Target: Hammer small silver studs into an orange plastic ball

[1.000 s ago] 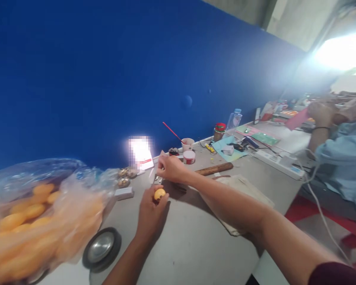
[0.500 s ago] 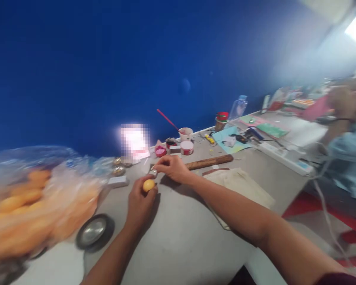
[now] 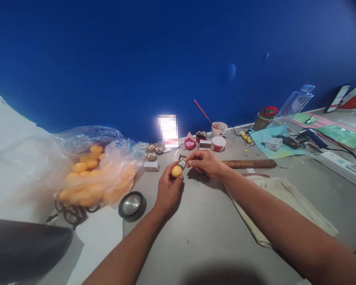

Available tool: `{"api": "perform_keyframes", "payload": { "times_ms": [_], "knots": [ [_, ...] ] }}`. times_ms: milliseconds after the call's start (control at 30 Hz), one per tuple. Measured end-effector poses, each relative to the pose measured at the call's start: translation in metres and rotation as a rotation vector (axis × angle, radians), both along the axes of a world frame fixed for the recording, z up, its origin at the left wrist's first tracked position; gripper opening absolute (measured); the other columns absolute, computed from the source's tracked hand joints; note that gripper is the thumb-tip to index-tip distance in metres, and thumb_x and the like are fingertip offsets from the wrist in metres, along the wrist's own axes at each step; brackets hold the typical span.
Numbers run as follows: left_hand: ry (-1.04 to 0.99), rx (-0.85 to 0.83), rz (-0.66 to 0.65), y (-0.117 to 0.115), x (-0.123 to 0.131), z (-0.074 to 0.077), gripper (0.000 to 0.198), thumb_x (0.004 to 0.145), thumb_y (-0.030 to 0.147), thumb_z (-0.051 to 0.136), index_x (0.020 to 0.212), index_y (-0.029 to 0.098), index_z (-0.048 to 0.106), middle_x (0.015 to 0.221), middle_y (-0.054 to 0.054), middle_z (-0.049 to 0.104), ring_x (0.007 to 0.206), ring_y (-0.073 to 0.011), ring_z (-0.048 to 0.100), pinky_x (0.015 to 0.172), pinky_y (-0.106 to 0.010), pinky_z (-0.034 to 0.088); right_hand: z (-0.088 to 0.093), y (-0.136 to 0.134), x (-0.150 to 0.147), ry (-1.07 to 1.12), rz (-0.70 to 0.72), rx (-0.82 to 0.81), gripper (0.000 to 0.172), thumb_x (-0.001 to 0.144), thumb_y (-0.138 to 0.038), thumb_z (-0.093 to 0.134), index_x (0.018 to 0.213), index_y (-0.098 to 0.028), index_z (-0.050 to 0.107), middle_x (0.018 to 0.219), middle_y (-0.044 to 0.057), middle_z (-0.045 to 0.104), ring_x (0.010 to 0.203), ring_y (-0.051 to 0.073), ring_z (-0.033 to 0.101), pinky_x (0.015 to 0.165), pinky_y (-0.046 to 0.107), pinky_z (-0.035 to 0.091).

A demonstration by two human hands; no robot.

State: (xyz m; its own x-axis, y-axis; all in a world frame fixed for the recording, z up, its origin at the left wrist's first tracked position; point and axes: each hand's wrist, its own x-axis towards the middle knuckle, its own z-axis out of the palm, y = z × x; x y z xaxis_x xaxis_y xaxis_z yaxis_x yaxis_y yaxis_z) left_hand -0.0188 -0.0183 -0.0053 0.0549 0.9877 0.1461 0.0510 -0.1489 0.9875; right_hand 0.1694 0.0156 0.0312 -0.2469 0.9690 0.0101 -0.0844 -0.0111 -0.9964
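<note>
Between the fingers and thumb of my left hand (image 3: 169, 184) is a small yellow-orange ball (image 3: 176, 171). My right hand (image 3: 206, 163) is just to its right, thumb and forefinger pinched at a small shiny metal piece (image 3: 182, 161) beyond the ball; whether they grip it is too small to tell. A brown wooden handle (image 3: 249, 164) lies on the grey table (image 3: 192, 241) behind my right wrist. To the left is a clear plastic bag (image 3: 112, 138) with several yellow-orange balls (image 3: 84, 166) in it.
A round metal dish (image 3: 132, 205) sits left of my left forearm. A cream cloth (image 3: 287, 206) lies under my right forearm. Along the blue wall stand a paper cup (image 3: 219, 129) with a red stick, a pink-lidded tub (image 3: 218, 143) and a plastic bottle (image 3: 296, 103). A power strip (image 3: 344, 170) lies right.
The view has swung left, so the table things appear further right and the other person at the right is out of view. My left hand still holds the ball.
</note>
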Motion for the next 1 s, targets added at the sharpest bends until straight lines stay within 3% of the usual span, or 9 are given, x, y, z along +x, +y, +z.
{"api": "perform_keyframes", "payload": {
  "times_ms": [333,500,633,800,1000],
  "knots": [
    [-0.288,-0.231,-0.045,0.001,0.002,0.011,0.064,0.069,0.03,0.084,0.129,0.02,0.063,0.092,-0.001,0.069,0.065,-0.0099,0.058,0.057,-0.023,0.05,-0.006,0.002,0.003,0.031,0.05,-0.02,0.025,0.074,-0.035,0.085,0.091,-0.019,0.076,0.076,0.001,0.073,0.051,0.007,0.048,0.044,0.02,0.034],
    [-0.313,-0.23,-0.107,0.003,0.0,0.009,0.056,0.073,0.036,0.084,0.123,0.02,0.064,0.098,-0.003,0.07,0.072,-0.0123,0.064,0.065,-0.027,0.053,-0.003,0.0,0.002,0.1,0.051,-0.059,0.026,0.069,-0.034,0.087,0.086,-0.018,0.076,0.075,0.001,0.073,0.05,0.006,0.046,0.044,0.02,0.033],
    [-0.329,-0.225,-0.133,0.005,-0.002,0.005,0.057,0.069,0.031,0.086,0.122,0.021,0.067,0.105,-0.004,0.071,0.081,-0.0129,0.064,0.072,-0.026,0.052,0.0,-0.002,0.001,0.121,0.078,-0.1,0.026,0.068,-0.034,0.087,0.084,-0.017,0.075,0.075,0.002,0.073,0.049,0.005,0.046,0.044,0.02,0.032],
    [-0.254,-0.197,-0.072,0.002,0.001,0.007,0.056,0.069,0.031,0.085,0.12,0.02,0.064,0.108,-0.004,0.069,0.084,-0.0143,0.065,0.074,-0.027,0.053,0.0,-0.001,0.001,0.163,0.1,-0.164,0.03,0.066,-0.033,0.089,0.085,-0.016,0.073,0.075,0.002,0.073,0.049,0.005,0.047,0.045,0.019,0.033],
    [-0.123,-0.132,-0.056,0.0,0.002,0.006,0.046,0.069,0.025,0.08,0.112,0.02,0.065,0.089,0.0,0.065,0.077,-0.0134,0.06,0.07,-0.026,0.051,0.004,-0.003,0.003,0.207,0.096,-0.204,0.029,0.066,-0.032,0.09,0.082,-0.017,0.07,0.075,0.002,0.072,0.05,0.005,0.046,0.046,0.02,0.032]
  ]
}}
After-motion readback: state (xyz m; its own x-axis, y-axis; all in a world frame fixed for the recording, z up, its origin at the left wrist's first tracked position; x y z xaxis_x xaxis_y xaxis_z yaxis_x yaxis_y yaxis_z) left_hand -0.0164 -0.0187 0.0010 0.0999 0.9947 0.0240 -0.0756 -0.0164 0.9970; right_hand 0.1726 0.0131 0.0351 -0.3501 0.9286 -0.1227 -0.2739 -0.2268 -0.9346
